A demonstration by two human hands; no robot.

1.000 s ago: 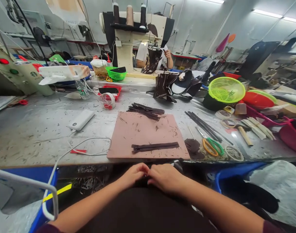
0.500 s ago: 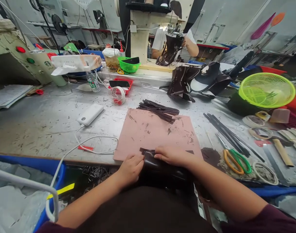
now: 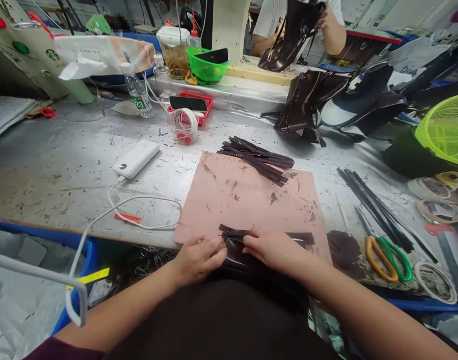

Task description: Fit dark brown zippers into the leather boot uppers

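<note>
My left hand [image 3: 202, 256] is closed on the left edge of a glossy dark brown leather piece [image 3: 235, 252], which hangs over the bench's front edge into my lap. My right hand [image 3: 270, 247] pinches the same piece a little to the right. Just beyond the fingers a dark zipper [image 3: 300, 237] lies across the pink cutting board [image 3: 213, 200], partly hidden by my right hand. A bundle of dark zippers [image 3: 257, 157] rests over the board's far edge. How much of the leather lies on my lap is hard to see.
Right of the board are scissors [image 3: 386, 257] with orange and green handles, dark strips [image 3: 379, 210] and tape rolls [image 3: 439, 210]. A white power bank [image 3: 136, 159] with its cable lies left. Dark boot uppers [image 3: 311, 102] stand behind. A person works across the bench.
My hands came up from below the bench edge with the leather piece and brought it to the zipper on the board. Over the last half second they have barely moved; the view tilted down.
</note>
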